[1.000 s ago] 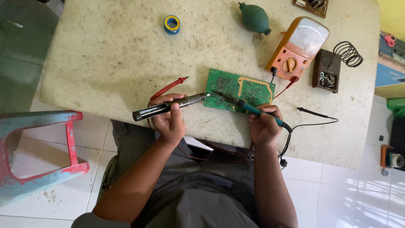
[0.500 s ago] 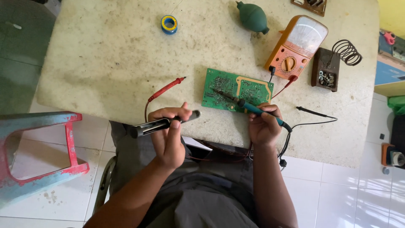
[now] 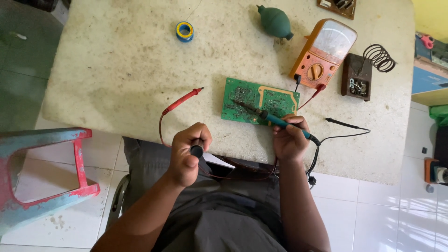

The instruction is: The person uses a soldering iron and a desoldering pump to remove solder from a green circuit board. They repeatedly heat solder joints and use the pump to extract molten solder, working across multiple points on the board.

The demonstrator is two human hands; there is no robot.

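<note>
A green circuit board [image 3: 242, 99] lies on the pale stone table [image 3: 130, 79]. My right hand [image 3: 289, 140] grips a teal-handled soldering iron [image 3: 273, 119] whose tip rests on the board's left part. Pulled back over the table's near edge, my left hand [image 3: 186, 154] is closed around a dark cylindrical tool [image 3: 197, 150] that points at the camera, so only its round end shows.
An orange multimeter [image 3: 323, 55] sits behind the board, its red probe [image 3: 183, 100] and black probe [image 3: 339, 122] lying loose. A green rubber blower [image 3: 276, 21], a solder spool [image 3: 185, 31] and an iron stand with a coil [image 3: 359, 74] are further back. A red-and-blue stool [image 3: 42, 177] stands on the left.
My left hand drew the dark tool away from the board toward my body and turned it end-on to the camera. The right hand kept the iron on the board.
</note>
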